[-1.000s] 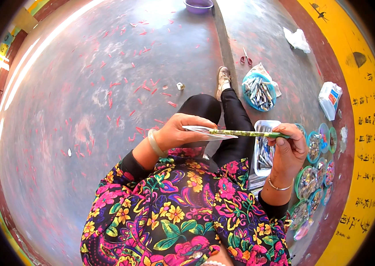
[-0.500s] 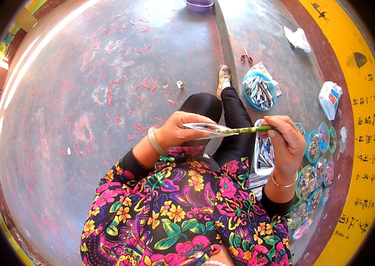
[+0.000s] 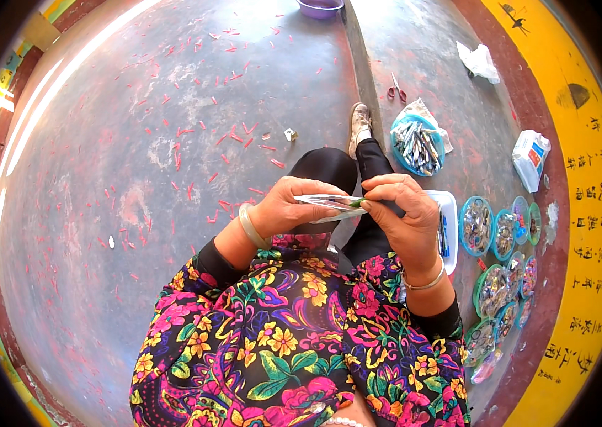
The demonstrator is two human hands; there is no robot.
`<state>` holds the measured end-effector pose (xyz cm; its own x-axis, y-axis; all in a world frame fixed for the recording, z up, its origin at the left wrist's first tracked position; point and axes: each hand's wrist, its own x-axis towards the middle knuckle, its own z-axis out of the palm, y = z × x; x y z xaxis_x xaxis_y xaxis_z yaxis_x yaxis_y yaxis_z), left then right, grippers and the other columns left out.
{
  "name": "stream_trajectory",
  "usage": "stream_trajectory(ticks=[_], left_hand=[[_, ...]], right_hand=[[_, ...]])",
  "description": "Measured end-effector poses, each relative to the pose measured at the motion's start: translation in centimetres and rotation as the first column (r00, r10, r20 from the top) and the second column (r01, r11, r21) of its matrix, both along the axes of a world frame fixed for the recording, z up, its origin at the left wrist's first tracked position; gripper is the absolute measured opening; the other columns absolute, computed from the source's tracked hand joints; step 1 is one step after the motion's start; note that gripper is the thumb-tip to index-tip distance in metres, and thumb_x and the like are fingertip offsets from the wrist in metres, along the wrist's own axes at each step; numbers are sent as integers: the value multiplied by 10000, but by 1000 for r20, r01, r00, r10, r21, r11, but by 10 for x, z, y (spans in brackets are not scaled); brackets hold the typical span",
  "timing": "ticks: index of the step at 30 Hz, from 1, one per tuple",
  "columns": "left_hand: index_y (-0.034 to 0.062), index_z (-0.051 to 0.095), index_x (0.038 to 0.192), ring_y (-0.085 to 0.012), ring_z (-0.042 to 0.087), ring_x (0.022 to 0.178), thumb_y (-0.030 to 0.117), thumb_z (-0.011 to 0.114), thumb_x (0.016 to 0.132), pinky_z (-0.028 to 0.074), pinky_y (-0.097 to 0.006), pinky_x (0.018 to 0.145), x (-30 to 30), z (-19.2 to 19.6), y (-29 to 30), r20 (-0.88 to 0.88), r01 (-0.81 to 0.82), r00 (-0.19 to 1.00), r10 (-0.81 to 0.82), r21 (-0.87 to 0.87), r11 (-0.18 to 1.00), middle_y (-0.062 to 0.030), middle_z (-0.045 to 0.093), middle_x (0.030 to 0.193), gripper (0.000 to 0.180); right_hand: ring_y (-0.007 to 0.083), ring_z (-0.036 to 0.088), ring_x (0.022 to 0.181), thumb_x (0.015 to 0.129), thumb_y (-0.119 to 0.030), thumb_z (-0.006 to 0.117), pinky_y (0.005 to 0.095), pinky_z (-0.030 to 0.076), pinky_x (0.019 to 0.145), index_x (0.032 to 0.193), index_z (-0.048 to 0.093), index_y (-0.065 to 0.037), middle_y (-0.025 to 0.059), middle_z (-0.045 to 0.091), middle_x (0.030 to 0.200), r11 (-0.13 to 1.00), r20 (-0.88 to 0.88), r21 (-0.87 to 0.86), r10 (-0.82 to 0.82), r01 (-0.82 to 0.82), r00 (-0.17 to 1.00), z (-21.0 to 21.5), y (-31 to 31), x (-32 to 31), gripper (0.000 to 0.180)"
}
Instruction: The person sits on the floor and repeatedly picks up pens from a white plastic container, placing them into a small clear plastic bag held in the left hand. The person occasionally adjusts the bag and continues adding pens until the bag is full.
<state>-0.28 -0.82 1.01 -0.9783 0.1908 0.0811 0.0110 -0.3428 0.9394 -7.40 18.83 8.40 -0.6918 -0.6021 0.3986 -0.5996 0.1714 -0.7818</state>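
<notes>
My left hand [image 3: 292,208] grips a narrow clear plastic sleeve [image 3: 331,205] held level above my lap. My right hand [image 3: 404,217] pinches the end of a thin green stick [image 3: 356,203] at the sleeve's right mouth. Most of the stick is inside the sleeve or hidden by my fingers. Both hands nearly touch, above my black trouser legs. A pale bangle sits on my left wrist and a thin bracelet on my right.
A white tray [image 3: 449,213] lies by my right knee. A blue bowl of sticks [image 3: 417,145] and red scissors [image 3: 396,88] lie further out. Several round lidded tubs [image 3: 500,235] line the right side. Red scraps [image 3: 237,135] litter the grey floor; a purple basin [image 3: 320,7] stands far off.
My right hand has moved left toward my left hand. The green stick, earlier sticking far out to the right, has gone into the clear sleeve.
</notes>
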Motion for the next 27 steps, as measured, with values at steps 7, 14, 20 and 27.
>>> stream_trajectory(ticks=[7,14,20,27], left_hand=[[-10,618,1095,-103,596,915,17,641,825,489,-234,803,0,0,1,2,-29,1000,29,21,999,-73,653,1016,272],[-1,620,1100,-84,590,890,41,642,834,487,-218,771,1,-2,1,45,-60,997,59,15,998,-53,654,1002,271],[-44,615,1073,-127,590,929,26,630,834,473,-257,824,0,-2,0,11,-128,992,128,-17,992,-81,645,1014,249],[-40,624,1054,-118,583,911,49,626,844,463,-251,808,-6,-11,-5,6,-188,982,187,8,982,-73,642,998,228]], right_hand=[[263,591,921,677,-40,723,340,443,815,807,674,-47,121,644,979,998,-214,39,-32,41,976,-13,-6,1,139],[304,574,998,694,-89,708,370,398,906,842,683,-49,147,621,1067,985,-414,171,47,27,909,-12,-10,4,156],[288,569,1026,740,-113,702,339,430,882,1026,637,-28,152,604,1103,999,-133,16,-32,34,991,-17,-2,-2,306],[148,551,1023,739,-99,729,304,436,867,1195,537,-44,39,595,1120,973,701,-213,216,-89,679,-89,12,-22,498]])
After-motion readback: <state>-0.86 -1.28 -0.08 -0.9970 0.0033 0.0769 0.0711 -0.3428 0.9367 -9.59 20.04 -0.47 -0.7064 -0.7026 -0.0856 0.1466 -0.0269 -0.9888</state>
